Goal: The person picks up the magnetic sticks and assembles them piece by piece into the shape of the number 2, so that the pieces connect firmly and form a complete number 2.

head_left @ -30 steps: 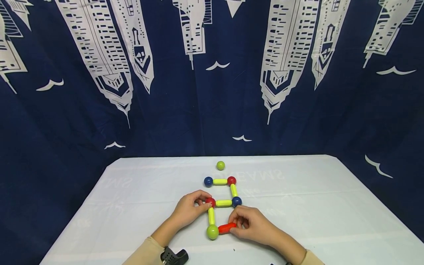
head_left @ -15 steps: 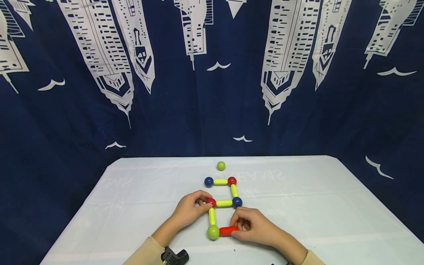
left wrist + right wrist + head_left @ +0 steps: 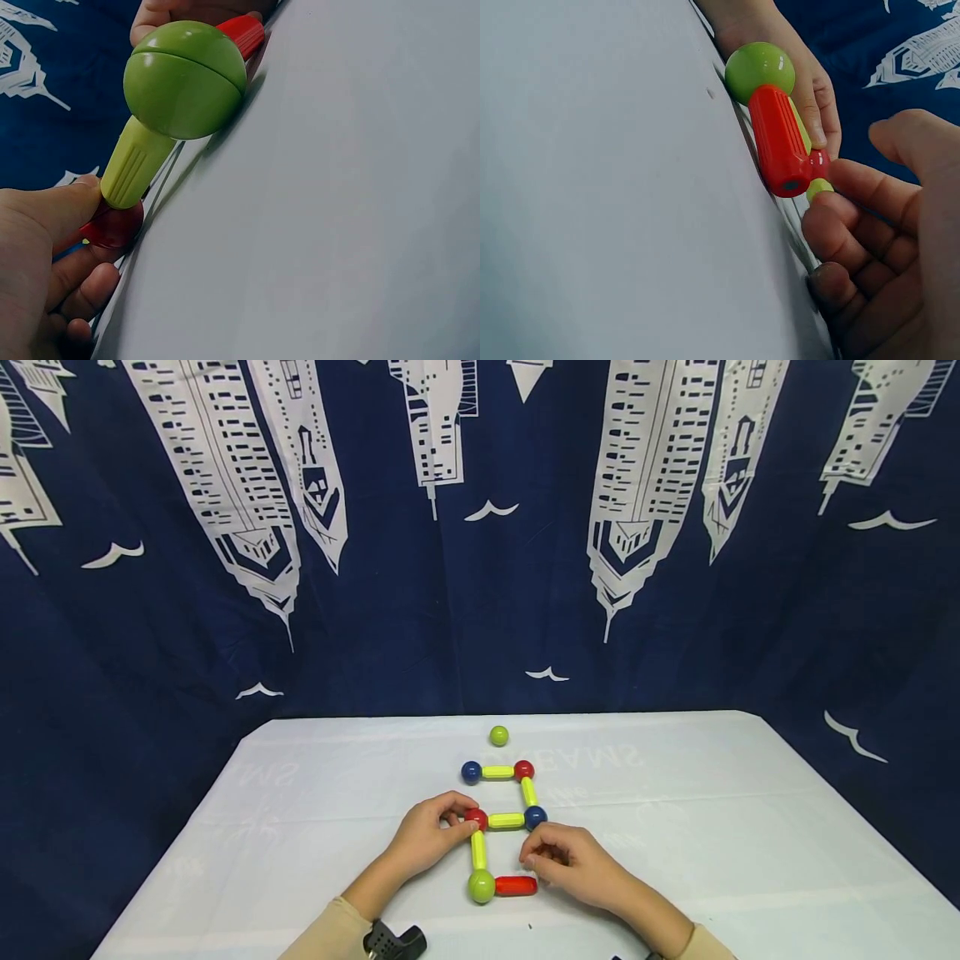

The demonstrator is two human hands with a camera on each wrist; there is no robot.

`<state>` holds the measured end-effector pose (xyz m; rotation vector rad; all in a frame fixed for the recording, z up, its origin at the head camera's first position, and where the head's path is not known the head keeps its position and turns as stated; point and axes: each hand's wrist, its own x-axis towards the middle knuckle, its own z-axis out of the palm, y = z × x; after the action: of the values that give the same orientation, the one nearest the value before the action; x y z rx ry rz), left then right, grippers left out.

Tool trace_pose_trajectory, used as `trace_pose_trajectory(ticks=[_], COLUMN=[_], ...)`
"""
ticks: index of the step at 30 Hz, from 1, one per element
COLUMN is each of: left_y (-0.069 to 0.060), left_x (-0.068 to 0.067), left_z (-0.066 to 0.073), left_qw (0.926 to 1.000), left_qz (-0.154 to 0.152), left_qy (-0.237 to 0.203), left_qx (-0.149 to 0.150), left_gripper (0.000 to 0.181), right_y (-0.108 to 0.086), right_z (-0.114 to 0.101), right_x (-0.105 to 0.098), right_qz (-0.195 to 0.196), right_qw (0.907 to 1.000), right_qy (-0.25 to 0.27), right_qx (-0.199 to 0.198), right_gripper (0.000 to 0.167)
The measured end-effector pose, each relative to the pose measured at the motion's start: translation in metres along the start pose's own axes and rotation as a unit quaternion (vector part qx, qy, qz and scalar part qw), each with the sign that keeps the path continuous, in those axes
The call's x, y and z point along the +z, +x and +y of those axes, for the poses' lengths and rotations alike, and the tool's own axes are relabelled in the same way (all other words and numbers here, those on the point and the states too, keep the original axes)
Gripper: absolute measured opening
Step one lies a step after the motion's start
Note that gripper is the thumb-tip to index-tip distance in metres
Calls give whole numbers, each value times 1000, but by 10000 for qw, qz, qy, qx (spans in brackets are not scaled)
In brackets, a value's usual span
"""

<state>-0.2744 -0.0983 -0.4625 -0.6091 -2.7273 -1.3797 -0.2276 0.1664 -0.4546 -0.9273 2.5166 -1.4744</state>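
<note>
My left hand (image 3: 429,832) pinches a red ball (image 3: 476,818) between thumb and fingers. From that ball a yellow rod (image 3: 478,850) runs to a large green ball (image 3: 481,886) nearer me. A ribbed red rod (image 3: 516,886) joins the green ball and lies to its right; its free end shows in the right wrist view. Just above and right of that end, my right hand (image 3: 573,862) holds nothing, its fingers loosely bent. Another yellow rod (image 3: 506,821) links the held red ball to a blue ball (image 3: 535,817) close to my right fingers.
Farther back, the chain continues by a yellow rod (image 3: 529,792) to a red ball (image 3: 523,770), then another rod to a blue ball (image 3: 471,772). A loose green ball (image 3: 498,736) sits behind. Everything lies on a white-covered table (image 3: 300,760) before a dark blue curtain (image 3: 450,593).
My right hand has let go of the red rod and lifted slightly away from it. The rod, earlier tilted, now lies level beside the green ball. My left hand keeps its hold.
</note>
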Motion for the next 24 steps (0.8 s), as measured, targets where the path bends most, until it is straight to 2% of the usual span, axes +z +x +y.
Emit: trace_pose_trajectory(ticks=[4, 9, 13, 18, 24], left_y=[0, 0, 0, 0, 2], left_x=[-1, -1, -1, 0, 1], left_z=[-1, -2, -2, -3, -4], left_qw=[10000, 10000, 10000, 10000, 10000], left_qz=[13, 13, 0, -28, 0], left_qy=[20, 55, 1, -16, 76], left_qx=[-16, -49, -56, -15, 0], left_gripper=[18, 19, 19, 19, 20], right_y=[5, 18, 38, 67, 102], right_z=[-2, -1, 6, 17, 25], right_x=[-4, -18, -35, -52, -62], right_qz=[141, 580, 1048, 1614, 1891], right_qw=[9998, 9980, 9934, 9821, 9724], right_qy=[68, 20, -82, -285, -478], right_qx=[104, 241, 463, 923, 1277], right_gripper=[6, 10, 12, 13, 16])
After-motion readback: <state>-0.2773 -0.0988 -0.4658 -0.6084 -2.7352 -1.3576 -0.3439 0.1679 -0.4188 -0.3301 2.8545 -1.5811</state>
